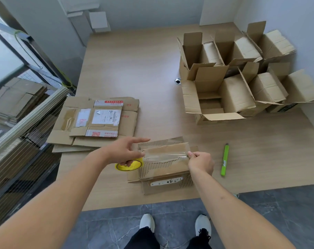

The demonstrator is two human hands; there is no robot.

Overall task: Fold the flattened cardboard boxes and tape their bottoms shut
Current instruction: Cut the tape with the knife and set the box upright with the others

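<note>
A folded cardboard box sits bottom-up near the front edge of the wooden table, between the two hands. The left hand holds a yellow roll of tape at the box's left side, with its thumb and lower fingers around the roll and its forefinger stretched out straight. The right hand pinches the free end of a clear strip of tape, which runs taut from the roll across the box's bottom seam. A green utility knife lies on the table just right of the right hand. A stack of flattened boxes lies to the left, and a group of assembled open boxes stands at the far right.
</note>
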